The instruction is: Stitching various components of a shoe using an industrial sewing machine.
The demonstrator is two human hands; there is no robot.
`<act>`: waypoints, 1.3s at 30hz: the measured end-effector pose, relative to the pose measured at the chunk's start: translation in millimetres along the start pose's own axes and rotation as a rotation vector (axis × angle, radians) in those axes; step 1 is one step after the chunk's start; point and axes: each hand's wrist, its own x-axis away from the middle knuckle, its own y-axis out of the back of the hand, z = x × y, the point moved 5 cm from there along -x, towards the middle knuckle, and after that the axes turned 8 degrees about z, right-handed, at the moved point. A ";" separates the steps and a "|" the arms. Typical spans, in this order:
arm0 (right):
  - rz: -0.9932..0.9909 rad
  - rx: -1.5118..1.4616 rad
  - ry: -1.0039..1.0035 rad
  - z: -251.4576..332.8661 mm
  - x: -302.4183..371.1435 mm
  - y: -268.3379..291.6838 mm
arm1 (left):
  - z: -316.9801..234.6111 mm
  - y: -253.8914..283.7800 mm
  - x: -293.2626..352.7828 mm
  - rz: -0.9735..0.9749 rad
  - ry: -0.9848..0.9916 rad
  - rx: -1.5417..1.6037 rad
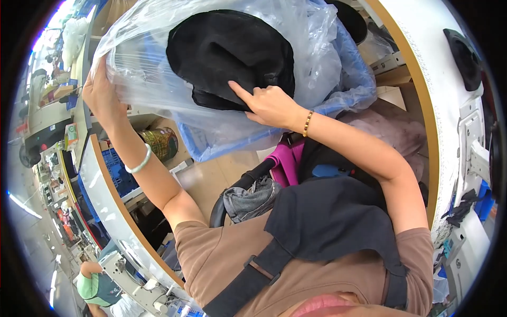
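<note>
A rounded black fabric piece (211, 55), cap-like with a raised fold across it, lies in the mouth of a large clear plastic bag (132, 66). The bag lines a blue plastic crate (211, 150). On the left, my left hand (103, 98) grips the edge of the bag, fingers closed on the film and partly hidden by it. My right hand (272, 107) rests at the lower edge of the black piece. Its index finger is stretched out onto the fabric, the thumb apart below it. Nothing shows as gripped there, though the far fingers are partly hidden.
White work tables with wooden edges curve along the right (417, 31) and left sides. Another black round piece (348, 21) lies behind the crate. A patterned roll (160, 143) and a blue basket (113, 171) stand at left. Another person (97, 285) sits by a sewing machine at lower left.
</note>
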 end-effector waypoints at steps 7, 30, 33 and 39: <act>0.145 0.156 0.039 36.7 -63.2 -49.7 | -22.5 -11.0 33.5 0.017 -0.070 -0.126; -0.144 0.203 0.440 23.6 63.9 105.9 | 46.3 159.3 -50.1 -0.472 -0.309 -0.919; -0.310 0.160 0.258 2.6 56.6 163.9 | 22.0 90.7 -67.9 -0.230 -0.289 -0.888; -0.835 -0.194 0.092 -10.2 78.8 209.5 | -36.4 -36.1 -116.9 0.219 -0.358 -0.786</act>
